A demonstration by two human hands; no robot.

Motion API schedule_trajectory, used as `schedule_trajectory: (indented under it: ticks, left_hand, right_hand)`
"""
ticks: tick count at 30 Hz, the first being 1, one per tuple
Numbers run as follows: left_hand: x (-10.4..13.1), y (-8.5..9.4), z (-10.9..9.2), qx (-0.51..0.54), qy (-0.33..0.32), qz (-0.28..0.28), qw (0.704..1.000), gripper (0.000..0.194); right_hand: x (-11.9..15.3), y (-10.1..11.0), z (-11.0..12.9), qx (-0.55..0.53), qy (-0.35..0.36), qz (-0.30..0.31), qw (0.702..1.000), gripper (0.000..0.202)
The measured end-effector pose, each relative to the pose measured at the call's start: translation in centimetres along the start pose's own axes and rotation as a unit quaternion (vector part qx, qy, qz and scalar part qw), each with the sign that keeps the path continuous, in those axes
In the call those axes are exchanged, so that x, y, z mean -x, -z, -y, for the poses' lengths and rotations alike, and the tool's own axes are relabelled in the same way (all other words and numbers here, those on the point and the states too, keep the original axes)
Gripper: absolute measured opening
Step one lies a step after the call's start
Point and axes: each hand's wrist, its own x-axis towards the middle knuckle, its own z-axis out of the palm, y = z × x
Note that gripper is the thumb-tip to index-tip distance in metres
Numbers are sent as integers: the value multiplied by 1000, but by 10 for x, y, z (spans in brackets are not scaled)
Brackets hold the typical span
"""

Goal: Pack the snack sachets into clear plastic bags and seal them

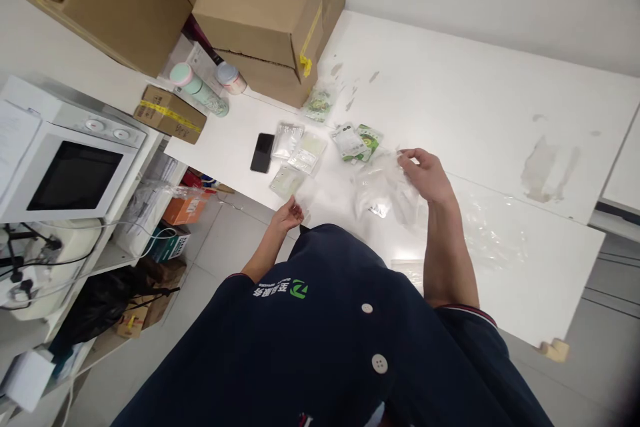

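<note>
My right hand [425, 173] pinches the edge of a crumpled clear plastic bag [370, 187] lying on the white table. My left hand [289, 215] is at the table's near edge with its fingers curled; a faint see-through film shows by its fingertips, but what they hold cannot be made out. Just beyond it lies a flat clear packet [287, 181]. Farther in are a pale labelled packet [307, 152] and a silvery clear packet [288, 139]. Green-and-white printed pouches [369, 141] overlap near the middle, left of my right hand.
A black phone [262, 153] lies left of the packets. Large cardboard boxes [260, 0], a mint bottle [200, 88] and a lidded cup [231, 78] stand at the back left. More clear plastic [493, 230] spreads right of my forearm. A microwave [75, 167] sits on a shelf.
</note>
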Motion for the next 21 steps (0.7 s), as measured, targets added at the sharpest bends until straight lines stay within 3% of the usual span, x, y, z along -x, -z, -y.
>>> schedule_trajectory:
  ticks: [5,9,12,17,19,21]
  left_hand:
    - [46,-46,-14,47,-30,152,987,34]
    - [67,-91,2,48,-9,251,967,30]
    - [63,-119,27,-1,16,292,956,27]
    - [46,-145,64,-190,-53,315,928,37]
    - [41,-149,65,-285,-76,319,901,42]
    - [33,-151,50,-375,-76,348,856,44]
  right_hand:
    - [6,-11,-9,85,53,-34,994,20]
    - [17,-28,-24,79,5,-60,995,23]
    - [31,-30,-30,31,-32,-41,998,35]
    - [48,-24,-37,29,-50,11,998,33]
    - [49,-22,-41,22,-50,1,998,26]
    - [49,-19,-45,32,-44,-21,998,19]
